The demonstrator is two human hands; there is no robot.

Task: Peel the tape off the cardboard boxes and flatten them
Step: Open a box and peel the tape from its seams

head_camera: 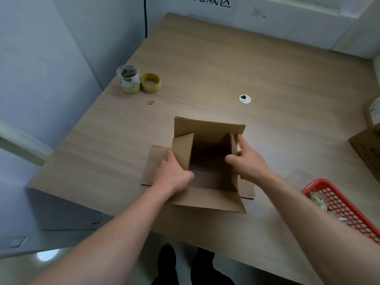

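Cardboard box [209, 128]: plain brown board, matt, slightly rough, unprinted. Counter [205, 64]: light wood-grain laminate, smooth, low sheen. Tape roll [151, 83]: yellowish plastic film, glossy. Wrapped roll [128, 79]: crinkled white printed wrapper, material unclear. Basket [339, 204]: red plastic mesh, slight gloss. Grommet [244, 99]: white plastic, smooth.

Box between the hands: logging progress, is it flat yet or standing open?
Standing open: the box shows upright walls, spread flaps and a dark hollow inside.

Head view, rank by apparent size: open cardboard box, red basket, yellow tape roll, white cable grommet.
1. open cardboard box
2. red basket, cropped by the frame edge and nearer the camera, so its rank is unsure
3. yellow tape roll
4. white cable grommet
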